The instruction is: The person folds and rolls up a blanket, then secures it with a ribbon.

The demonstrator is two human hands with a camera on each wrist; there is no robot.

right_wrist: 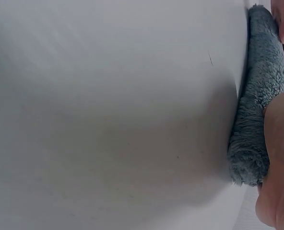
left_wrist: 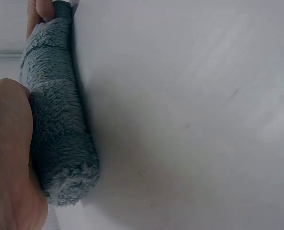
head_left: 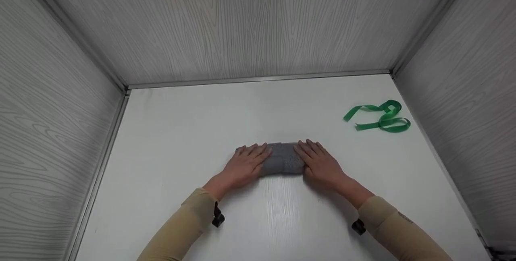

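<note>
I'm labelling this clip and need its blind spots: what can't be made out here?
- Head view: both ends of the rolled grey fleece cloth, under the left hand and right hand.
- Wrist views: fingers' grip cut off by frame edges.
- Green satin ribbon: knotted or loose, too small.

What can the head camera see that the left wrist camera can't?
Only the head view shows the green satin ribbon lying apart at the right, the grey wood-grain walls, and both the left hand and right hand laid flat. Only the left wrist view shows the fluffy pile and rolled end up close. Both show the rolled grey fleece cloth on the white table.
</note>
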